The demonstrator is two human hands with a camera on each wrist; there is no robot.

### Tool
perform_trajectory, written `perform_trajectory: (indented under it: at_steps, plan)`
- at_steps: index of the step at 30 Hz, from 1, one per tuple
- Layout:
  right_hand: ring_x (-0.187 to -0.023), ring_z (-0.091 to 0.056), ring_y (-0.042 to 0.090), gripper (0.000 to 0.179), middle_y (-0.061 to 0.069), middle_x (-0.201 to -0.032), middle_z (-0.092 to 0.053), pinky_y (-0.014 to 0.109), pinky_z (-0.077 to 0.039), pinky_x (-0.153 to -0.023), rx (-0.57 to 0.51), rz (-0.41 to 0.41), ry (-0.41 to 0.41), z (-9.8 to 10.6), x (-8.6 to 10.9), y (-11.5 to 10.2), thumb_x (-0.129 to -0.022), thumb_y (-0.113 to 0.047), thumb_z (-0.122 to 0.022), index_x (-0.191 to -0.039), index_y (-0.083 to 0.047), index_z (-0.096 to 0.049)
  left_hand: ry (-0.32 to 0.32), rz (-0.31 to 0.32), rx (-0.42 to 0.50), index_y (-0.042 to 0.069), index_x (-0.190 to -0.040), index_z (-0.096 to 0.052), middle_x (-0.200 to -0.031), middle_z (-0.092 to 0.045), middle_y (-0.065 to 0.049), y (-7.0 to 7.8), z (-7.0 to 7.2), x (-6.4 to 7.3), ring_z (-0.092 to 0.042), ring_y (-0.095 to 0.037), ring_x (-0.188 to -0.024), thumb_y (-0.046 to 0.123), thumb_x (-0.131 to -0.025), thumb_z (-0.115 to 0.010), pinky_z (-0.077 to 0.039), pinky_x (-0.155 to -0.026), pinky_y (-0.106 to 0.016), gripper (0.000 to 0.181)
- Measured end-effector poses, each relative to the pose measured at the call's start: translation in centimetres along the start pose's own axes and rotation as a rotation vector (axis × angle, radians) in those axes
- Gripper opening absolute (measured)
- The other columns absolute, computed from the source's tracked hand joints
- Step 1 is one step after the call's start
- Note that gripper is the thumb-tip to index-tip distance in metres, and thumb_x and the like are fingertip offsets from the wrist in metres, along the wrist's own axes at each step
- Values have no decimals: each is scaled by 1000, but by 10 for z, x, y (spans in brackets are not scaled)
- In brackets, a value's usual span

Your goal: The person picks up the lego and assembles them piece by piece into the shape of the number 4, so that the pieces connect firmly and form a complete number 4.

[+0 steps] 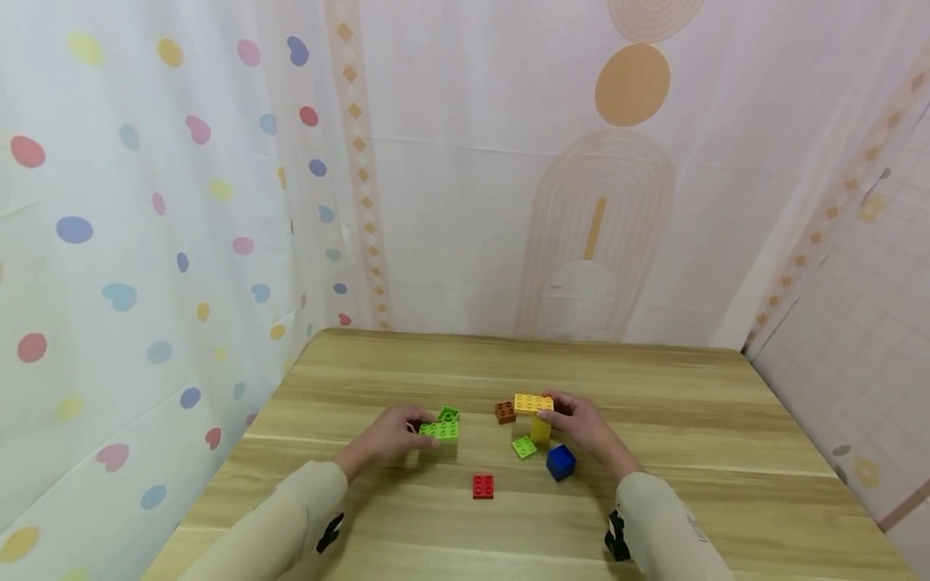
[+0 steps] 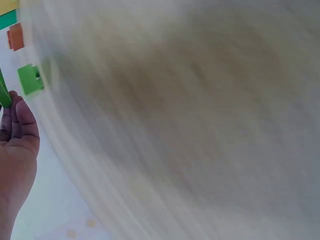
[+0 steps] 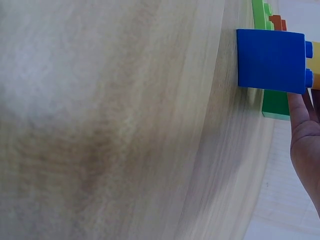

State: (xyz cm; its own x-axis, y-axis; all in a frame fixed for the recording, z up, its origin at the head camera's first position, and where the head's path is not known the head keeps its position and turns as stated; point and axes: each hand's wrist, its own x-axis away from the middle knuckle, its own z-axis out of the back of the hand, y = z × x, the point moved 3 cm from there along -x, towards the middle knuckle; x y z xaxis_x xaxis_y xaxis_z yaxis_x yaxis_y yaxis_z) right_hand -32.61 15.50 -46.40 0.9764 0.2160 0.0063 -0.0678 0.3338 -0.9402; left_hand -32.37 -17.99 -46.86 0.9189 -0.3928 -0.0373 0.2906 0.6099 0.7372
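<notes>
My left hand (image 1: 393, 436) pinches a long lime-green brick (image 1: 440, 431) between thumb and fingers. Just behind it lies another green piece (image 1: 449, 414). On the right, my right hand (image 1: 584, 421) grips the end of a long orange-yellow brick (image 1: 534, 403), studs up, above a yellow piece (image 1: 540, 430). Whether those two are joined cannot be made out. A blue brick (image 1: 561, 462) stands in front of the right hand and fills the near part of the right wrist view, with a dark green block (image 3: 275, 104) partly hidden behind it.
A brown brick (image 1: 505, 412) lies left of the orange-yellow one. The flat lime-green piece (image 1: 524, 448) is near the blue brick, and a red brick (image 1: 483, 486) lies closer to me. Curtains (image 1: 465, 202) hang behind the wooden table (image 1: 407, 532).
</notes>
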Motion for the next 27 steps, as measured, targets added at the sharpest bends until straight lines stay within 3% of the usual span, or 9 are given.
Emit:
perform_trajectory:
  at_steps: [7, 27]
  plan:
    - [-104, -58, 21, 43, 12, -119, -62, 37, -51, -92, 14, -12, -1, 0, -1, 4, -98, -21, -65, -136, -4, -58, -3, -39, 32, 9, -112, -72, -98, -64, -1, 15, -2, -10, -56, -17, -87, 23, -86, -79, -49, -74, -34, 31]
    - [-101, -58, 20, 41, 10, -116, -62, 36, -51, -90, -7, -13, -3, 0, -3, 4, -97, -19, -67, -134, -4, -60, 16, -42, 60, 9, -114, -71, -98, -63, -1, 43, -9, -34, -56, -17, -85, 27, -87, -78, -48, -71, -33, 34]
